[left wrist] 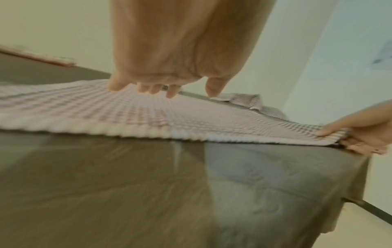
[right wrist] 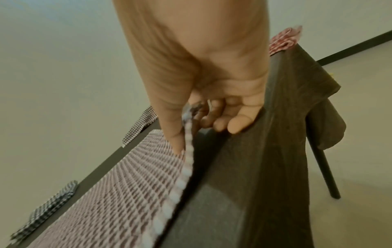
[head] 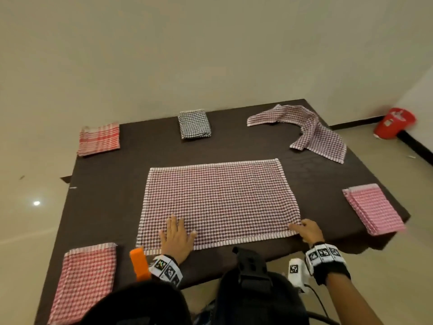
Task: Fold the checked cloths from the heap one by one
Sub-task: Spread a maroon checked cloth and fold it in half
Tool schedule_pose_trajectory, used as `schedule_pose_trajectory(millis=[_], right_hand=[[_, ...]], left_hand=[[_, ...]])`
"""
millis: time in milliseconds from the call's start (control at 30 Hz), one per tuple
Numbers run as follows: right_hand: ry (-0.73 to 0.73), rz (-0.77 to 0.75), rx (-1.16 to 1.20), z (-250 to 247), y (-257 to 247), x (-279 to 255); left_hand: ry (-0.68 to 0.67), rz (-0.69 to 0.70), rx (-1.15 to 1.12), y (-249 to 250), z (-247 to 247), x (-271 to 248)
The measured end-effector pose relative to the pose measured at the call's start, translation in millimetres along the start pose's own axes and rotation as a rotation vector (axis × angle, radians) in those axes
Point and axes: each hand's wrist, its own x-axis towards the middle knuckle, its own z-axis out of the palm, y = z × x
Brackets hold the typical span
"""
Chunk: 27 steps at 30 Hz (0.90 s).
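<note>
A: What covers the dark table (head: 105, 195)?

B: A maroon checked cloth (head: 218, 202) lies spread flat at its centre. Folded cloths sit near the edges, and one crumpled cloth (head: 309, 130) lies at the far right corner.

A: Where are the hands?

B: Both are at the cloth's near edge. The left hand (head: 177, 235) rests flat on it, fingers straight, near the left corner. The right hand (head: 308, 231) pinches the near right corner between thumb and curled fingers, lifting it slightly.

Red bucket (head: 394, 123) on floor (head: 386, 165).
</note>
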Motion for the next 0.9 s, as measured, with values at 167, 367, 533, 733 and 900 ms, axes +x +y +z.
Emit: schedule_pose_trajectory(millis=[167, 367, 533, 733, 900], right_hand=[[-0.071, -0.033, 0.218, -12.4, -11.1, -1.0], [-0.195, -0.182, 0.298, -15.6, -19.1, -1.1], [-0.301, -0.257, 0.262, -22.7, -18.1, 16.1], [-0.292, -0.168, 0.378, -37.5, -34.5, 73.8], [-0.37, -0.33, 0.241, -32.0, -91.8, 116.7]], left_hand=[[-0.05, 0.433, -0.188, 85.4, 2.7, 8.5], [-0.421, 0.471, -0.577, 200.7, 25.9, 18.8], [-0.336, 0.484, -0.52, 241.2, 53.5, 35.4], [-0.305, 0.396, -0.65, 239.5, 62.2, 50.3], [-0.443, 0.318, -0.804, 238.7, 56.0, 42.2]])
